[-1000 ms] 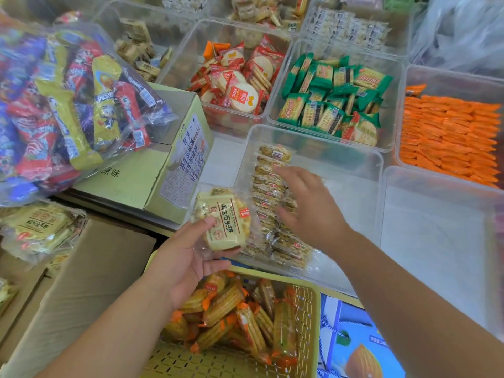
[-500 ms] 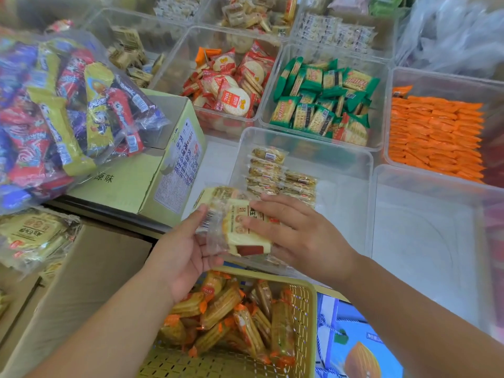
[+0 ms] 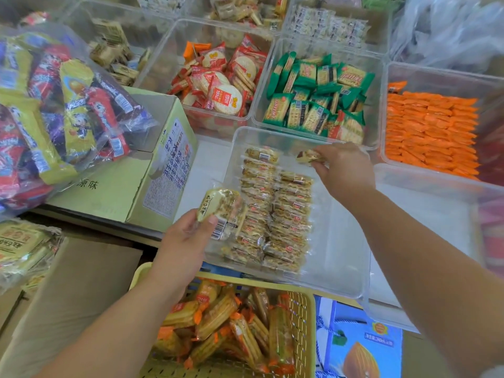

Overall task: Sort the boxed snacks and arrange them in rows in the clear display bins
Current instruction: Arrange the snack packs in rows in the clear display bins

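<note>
The right hand (image 3: 344, 171) has carried one packet (image 3: 309, 156) from the stack (image 3: 218, 205) to the far edge of the clear bin (image 3: 338, 241). Nearest, the left hand (image 3: 185, 241) grips the stack over the near-left corner; a slack thumb could spill it onto the rows (image 3: 272, 214). Farther off, the pinched packet, released crooked, may skew the second row.

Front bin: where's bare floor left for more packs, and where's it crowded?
Bare: the front bin right half, between the second row and its right wall. There is also a short gap between that row's far end and the far wall, where the right hand holds a pack, and the right bin floor. Crowded: the front bin's left side, first row tight against the second.
</note>
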Tool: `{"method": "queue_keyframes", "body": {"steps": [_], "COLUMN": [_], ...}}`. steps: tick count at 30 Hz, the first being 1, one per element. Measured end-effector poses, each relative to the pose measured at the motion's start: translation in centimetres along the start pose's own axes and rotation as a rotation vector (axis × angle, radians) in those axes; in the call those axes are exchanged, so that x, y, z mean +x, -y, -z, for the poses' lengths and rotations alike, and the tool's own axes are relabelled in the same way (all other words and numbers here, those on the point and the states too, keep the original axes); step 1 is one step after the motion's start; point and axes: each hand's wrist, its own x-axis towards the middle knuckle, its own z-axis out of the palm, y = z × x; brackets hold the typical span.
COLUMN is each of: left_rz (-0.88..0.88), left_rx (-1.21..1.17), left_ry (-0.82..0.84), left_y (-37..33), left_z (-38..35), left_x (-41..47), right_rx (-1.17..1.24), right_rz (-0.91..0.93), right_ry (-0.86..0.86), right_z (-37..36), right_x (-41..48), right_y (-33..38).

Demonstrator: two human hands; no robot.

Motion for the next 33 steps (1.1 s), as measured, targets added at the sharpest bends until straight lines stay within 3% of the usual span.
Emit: {"method": "queue_keyframes", "body": {"steps": [3,8,14,19,25,30,33], "left_rz": [0.024,-0.002,0.022,0.036,0.012,-0.485,-0.700], "left_rx": [0.023,0.054,0.042,-0.050,-0.072,0.353,0.533], "left_ry": [0.043,0.039,0.029,0.015,-0.083,-0.093,-0.018], "left_y": [0.3,1.3,0.5,0.4,-0.3,-0.1,0.1], "left_z": [0.1,0.1,-0.1,-0.1,0.3,1.0,1.2], "left_x": [0.6,0.7,0.5,0.4,0.0,-1.9,-3.1], "right_rx": [-0.120,0.046,0.022,0.030,-0.197,0.562,1.264], "right_rz": [-0.023,-0.050,-0.003,-0.081,-0.033,-0.045,-0.296], "right_ry": [0.210,0.516,0.693,0.705,0.432,0.225,0.486], "right_z": [-2.4,-5.6,-6.5,-6.5,-4.0,0.2,3.0], "right_x": [1.7,3.3,4.4,4.1,1.1,-5.4,-9.6], "right_y": [0.6,1.2,2.0,2.4,4.0,7.5,10.2]}}
